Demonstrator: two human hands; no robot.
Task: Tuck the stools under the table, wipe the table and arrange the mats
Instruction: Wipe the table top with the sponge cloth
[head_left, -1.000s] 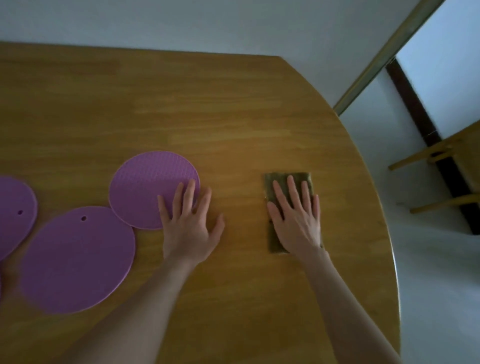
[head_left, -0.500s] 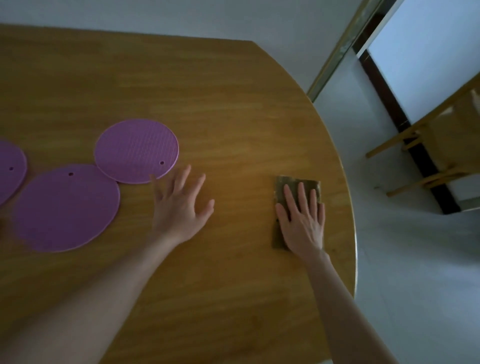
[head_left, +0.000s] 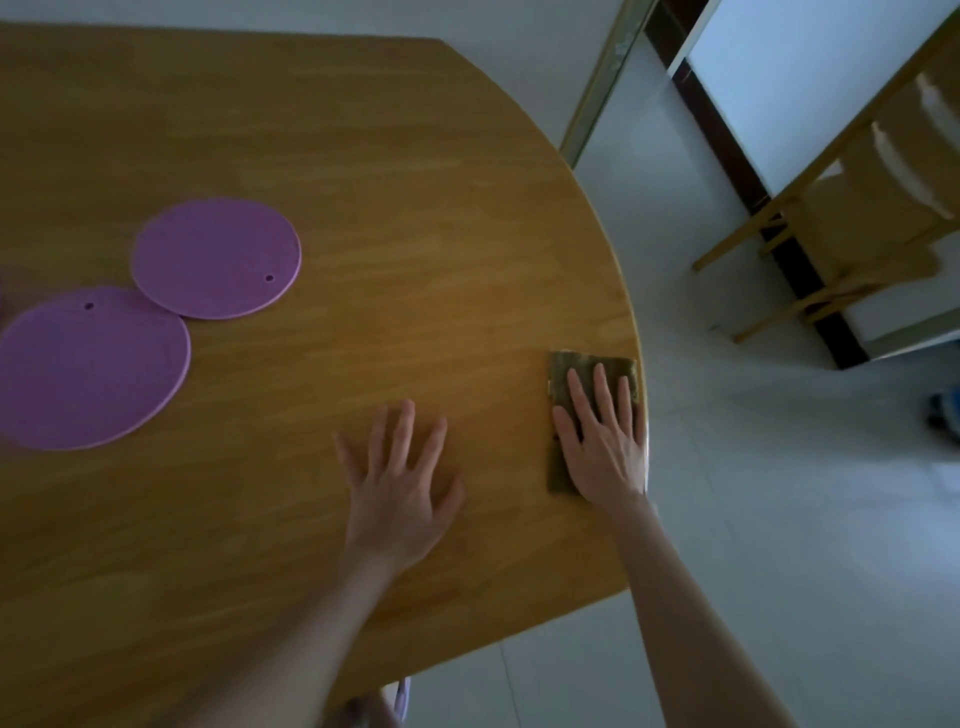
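At the bottom edge of the view, below the table rim, a pale purple object (head_left: 401, 695) is cut off and cannot be identified. Both forearms reach forward over the round wooden table (head_left: 363, 156). The left hand (head_left: 400, 483) lies flat on bare wood with its fingers spread and holds nothing. The right hand (head_left: 602, 441) lies palm-down with straight fingers on the cloth (head_left: 560, 384), well apart from the left hand. The cloth is a dark olive-green rectangle, folded flat, at the table's right edge. The hand covers most of it, so only the far strip and the left margin show. Farther left lie two round purple mats. The nearer mat (head_left: 88, 369) is the larger, has a small hole near its far rim, and is cut off by the left frame edge. The farther mat (head_left: 215, 257) has a hole near its right rim and meets the nearer mat at the rim, appearing to overlap it slightly. Surface texture on both is blurred. Beyond the table, on the pale floor at right, stands a wooden seat (head_left: 857, 223) — partly out of frame, stool or chair cannot be told.
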